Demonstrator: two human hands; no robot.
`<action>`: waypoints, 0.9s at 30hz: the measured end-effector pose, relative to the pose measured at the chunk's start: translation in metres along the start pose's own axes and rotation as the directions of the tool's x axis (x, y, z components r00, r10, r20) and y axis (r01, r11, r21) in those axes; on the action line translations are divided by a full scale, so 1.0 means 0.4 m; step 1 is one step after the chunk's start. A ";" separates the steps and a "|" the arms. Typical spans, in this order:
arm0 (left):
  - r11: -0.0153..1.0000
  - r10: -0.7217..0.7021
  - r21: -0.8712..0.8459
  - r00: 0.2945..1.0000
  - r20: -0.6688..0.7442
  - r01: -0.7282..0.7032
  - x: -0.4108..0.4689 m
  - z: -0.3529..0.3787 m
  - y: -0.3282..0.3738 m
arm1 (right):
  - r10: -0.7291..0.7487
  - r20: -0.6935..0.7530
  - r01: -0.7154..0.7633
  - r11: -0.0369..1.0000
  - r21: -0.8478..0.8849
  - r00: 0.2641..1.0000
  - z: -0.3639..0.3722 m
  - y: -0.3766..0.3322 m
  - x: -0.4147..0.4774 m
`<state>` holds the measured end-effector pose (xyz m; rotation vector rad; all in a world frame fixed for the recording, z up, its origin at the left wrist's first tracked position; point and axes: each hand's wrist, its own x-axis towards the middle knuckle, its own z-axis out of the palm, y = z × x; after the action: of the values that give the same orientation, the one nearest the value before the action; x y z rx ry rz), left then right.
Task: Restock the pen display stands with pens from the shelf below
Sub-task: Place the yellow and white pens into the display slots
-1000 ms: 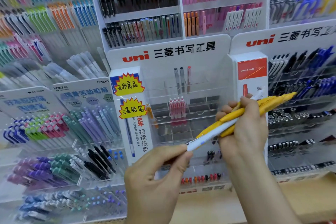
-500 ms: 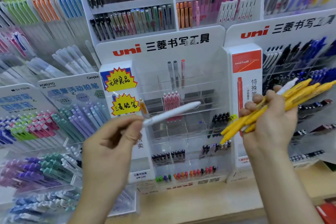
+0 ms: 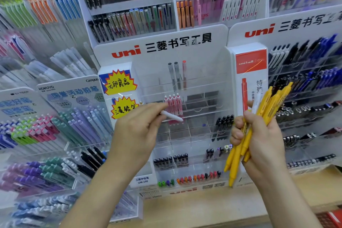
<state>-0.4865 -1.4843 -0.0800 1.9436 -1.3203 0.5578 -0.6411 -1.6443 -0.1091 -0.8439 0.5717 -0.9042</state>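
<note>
Up by the clear stand (image 3: 199, 87), my left hand (image 3: 137, 131) pinches the white pen (image 3: 173, 116) and my right hand (image 3: 259, 135) squeezes the yellow pens (image 3: 273, 102), which may slip out if that grip loosens.

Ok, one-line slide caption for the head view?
Left hand holds a white pen before the clear uni display stand while the right hand grips a bundle of yellow pens.
</note>
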 end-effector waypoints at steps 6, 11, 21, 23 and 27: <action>0.997 0.074 0.010 0.990 0.119 -0.076 0.023 0.061 0.000 | 0.060 0.049 -0.058 0.997 -0.048 0.997 0.004 0.018 -0.012; 0.996 0.067 -0.069 0.978 0.198 -0.054 0.017 0.117 -0.033 | 0.123 0.094 -0.115 0.990 -0.087 0.988 0.000 0.036 -0.015; 0.979 -0.019 -0.189 0.961 0.274 0.073 0.048 0.128 -0.034 | 0.269 0.229 -0.249 0.962 -0.114 0.935 -0.012 0.062 -0.004; 0.992 0.069 -0.120 0.955 0.288 -0.036 0.056 0.124 -0.035 | 0.270 0.239 -0.244 0.961 -0.132 0.933 -0.014 0.064 -0.001; 0.983 0.176 -0.004 0.929 0.326 -0.184 0.059 0.134 -0.049 | 0.276 0.264 -0.244 0.958 -0.150 0.924 -0.020 0.066 0.001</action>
<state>-0.4613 -1.5350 -0.1048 2.0088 -1.7188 0.3497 -0.6351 -1.6385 -0.1353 -0.9564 0.4748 -0.4993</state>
